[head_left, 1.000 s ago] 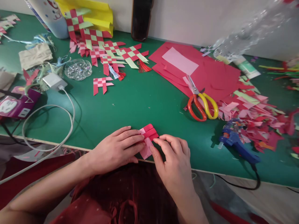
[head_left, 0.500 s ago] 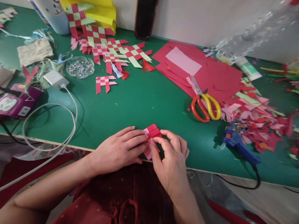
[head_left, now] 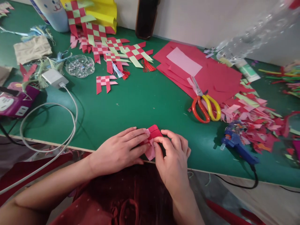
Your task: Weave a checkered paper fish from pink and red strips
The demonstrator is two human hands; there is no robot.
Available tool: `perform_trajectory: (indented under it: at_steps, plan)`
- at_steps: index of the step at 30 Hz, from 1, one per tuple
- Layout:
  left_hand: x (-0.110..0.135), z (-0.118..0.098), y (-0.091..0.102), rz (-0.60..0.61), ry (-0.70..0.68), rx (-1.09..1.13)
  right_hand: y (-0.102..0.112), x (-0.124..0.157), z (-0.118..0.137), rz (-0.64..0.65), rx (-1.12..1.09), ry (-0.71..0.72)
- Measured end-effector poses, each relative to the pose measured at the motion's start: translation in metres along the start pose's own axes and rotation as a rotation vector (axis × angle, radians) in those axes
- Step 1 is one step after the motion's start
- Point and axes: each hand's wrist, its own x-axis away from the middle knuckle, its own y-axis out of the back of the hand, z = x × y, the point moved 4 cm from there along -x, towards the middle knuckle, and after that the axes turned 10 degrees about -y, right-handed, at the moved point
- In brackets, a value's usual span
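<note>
A small woven piece of red and pink paper strips lies at the near edge of the green table. My left hand rests flat on its left part, fingers stretched out and pressing it down. My right hand pinches a strip of the piece between thumb and forefinger, the other fingers curled. Most of the piece is hidden under both hands.
Orange and yellow scissors lie on red paper sheets. A blue glue gun sits beside a heap of paper scraps. Finished woven paper fish, a tray of googly eyes and a charger with cable lie at left.
My right hand has closed in on the woven piece, thumb and forefinger curling tighter on a strip. My left hand stays pressed on it.
</note>
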Motion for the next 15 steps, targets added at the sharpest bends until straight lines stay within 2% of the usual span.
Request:
perform_trajectory:
  at_steps: [6,15]
  plan:
    - [-0.001,0.001,0.004,-0.039,0.033,0.006,0.010,-0.009,-0.002,-0.080,-0.073,0.099]
    - [-0.003,0.000,0.007,-0.037,0.043,-0.016,-0.004,-0.026,0.013,0.016,0.038,0.104]
